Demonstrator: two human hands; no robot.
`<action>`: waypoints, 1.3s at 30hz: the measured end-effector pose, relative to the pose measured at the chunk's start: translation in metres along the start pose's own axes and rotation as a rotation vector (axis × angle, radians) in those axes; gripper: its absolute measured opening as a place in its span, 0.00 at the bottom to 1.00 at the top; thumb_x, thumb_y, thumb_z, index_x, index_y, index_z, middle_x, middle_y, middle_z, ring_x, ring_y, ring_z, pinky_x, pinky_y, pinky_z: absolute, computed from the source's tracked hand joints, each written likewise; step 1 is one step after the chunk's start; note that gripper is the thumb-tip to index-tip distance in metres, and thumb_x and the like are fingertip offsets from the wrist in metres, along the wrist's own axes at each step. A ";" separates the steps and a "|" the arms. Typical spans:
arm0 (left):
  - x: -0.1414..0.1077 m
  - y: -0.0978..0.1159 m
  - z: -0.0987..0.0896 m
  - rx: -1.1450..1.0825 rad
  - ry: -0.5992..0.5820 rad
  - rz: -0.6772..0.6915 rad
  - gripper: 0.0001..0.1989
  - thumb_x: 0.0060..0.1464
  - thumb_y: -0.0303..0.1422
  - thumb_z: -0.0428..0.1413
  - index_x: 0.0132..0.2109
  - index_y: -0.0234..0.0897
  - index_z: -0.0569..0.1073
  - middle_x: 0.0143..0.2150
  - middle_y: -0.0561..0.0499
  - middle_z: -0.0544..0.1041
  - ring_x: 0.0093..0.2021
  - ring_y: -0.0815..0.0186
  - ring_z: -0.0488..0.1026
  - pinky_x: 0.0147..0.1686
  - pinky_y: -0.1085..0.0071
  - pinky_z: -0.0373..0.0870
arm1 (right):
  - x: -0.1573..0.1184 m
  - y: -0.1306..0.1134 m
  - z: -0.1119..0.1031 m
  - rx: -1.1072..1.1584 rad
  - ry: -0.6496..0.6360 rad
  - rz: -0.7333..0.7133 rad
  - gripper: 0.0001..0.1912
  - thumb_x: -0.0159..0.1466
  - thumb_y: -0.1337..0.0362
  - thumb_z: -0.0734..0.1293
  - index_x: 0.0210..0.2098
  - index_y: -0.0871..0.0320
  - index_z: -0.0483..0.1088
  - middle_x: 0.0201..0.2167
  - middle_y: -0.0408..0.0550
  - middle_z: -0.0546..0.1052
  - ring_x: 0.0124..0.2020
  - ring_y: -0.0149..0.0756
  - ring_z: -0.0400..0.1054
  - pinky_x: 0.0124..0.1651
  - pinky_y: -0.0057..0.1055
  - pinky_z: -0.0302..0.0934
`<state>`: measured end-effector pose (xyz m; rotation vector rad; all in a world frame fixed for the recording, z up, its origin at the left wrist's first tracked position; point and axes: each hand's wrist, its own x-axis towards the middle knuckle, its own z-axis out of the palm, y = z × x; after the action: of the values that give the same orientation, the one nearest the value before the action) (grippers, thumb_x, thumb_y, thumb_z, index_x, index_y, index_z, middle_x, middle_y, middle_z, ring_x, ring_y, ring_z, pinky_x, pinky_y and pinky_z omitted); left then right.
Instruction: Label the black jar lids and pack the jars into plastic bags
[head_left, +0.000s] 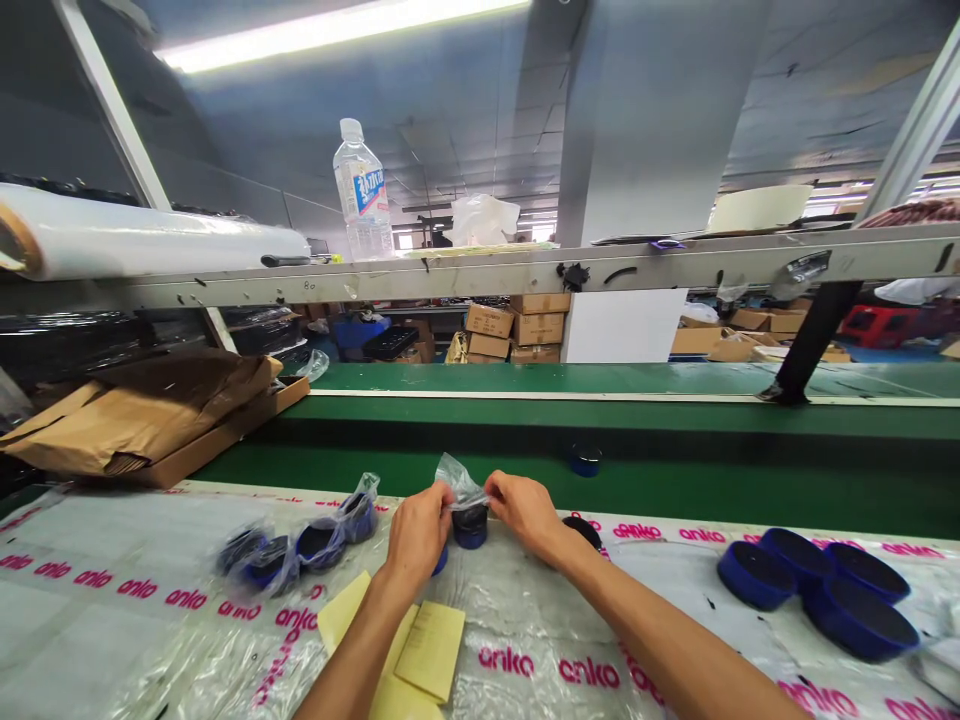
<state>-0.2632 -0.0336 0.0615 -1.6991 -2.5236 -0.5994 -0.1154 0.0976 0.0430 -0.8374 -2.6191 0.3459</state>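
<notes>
My left hand and my right hand each pinch an edge of a small clear plastic bag. Between them, just under the bag, stands a round black-and-blue piece; whether the bag goes around it I cannot tell. Another blue piece is partly hidden behind my left hand. Behind my right wrist shows a black-topped piece. To the left lie several similar pieces in clear bags. Yellow paper slips lie beside my left forearm.
Several larger blue round pieces sit at the right on the plastic-covered table. Beyond it runs a green belt carrying one blue piece. Brown paper in a carton stands at the left. Overhead, a shelf beam holds a bottle.
</notes>
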 end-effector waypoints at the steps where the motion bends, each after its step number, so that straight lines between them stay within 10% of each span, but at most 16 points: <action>1: -0.002 -0.001 -0.001 0.001 -0.004 0.017 0.06 0.64 0.33 0.56 0.43 0.34 0.75 0.36 0.53 0.77 0.39 0.65 0.76 0.43 0.62 0.74 | -0.003 0.000 -0.002 -0.009 -0.011 -0.022 0.08 0.66 0.68 0.64 0.42 0.53 0.74 0.40 0.44 0.82 0.42 0.38 0.74 0.39 0.28 0.56; 16: -0.024 0.014 0.004 0.235 -0.131 0.197 0.04 0.62 0.28 0.57 0.39 0.34 0.76 0.43 0.49 0.79 0.51 0.60 0.74 0.57 0.53 0.67 | -0.025 -0.012 0.005 -0.245 -0.172 -0.336 0.09 0.66 0.73 0.63 0.38 0.59 0.75 0.41 0.57 0.79 0.48 0.46 0.67 0.50 0.39 0.58; 31: 0.000 0.018 0.007 0.173 -0.110 0.023 0.12 0.65 0.39 0.55 0.46 0.34 0.74 0.38 0.51 0.78 0.40 0.64 0.77 0.47 0.58 0.75 | 0.001 -0.023 -0.006 -0.004 -0.121 -0.013 0.06 0.60 0.67 0.65 0.35 0.57 0.74 0.31 0.48 0.80 0.33 0.39 0.73 0.33 0.29 0.52; 39: 0.012 0.019 -0.003 0.001 0.028 -0.078 0.11 0.66 0.38 0.54 0.43 0.34 0.74 0.33 0.54 0.77 0.36 0.66 0.77 0.41 0.63 0.75 | 0.015 -0.018 -0.046 0.101 0.017 0.047 0.07 0.62 0.68 0.62 0.37 0.57 0.72 0.31 0.43 0.79 0.31 0.33 0.70 0.31 0.27 0.51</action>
<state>-0.2515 -0.0179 0.0723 -1.5865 -2.5805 -0.6215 -0.1168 0.0980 0.0949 -0.8651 -2.5459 0.4776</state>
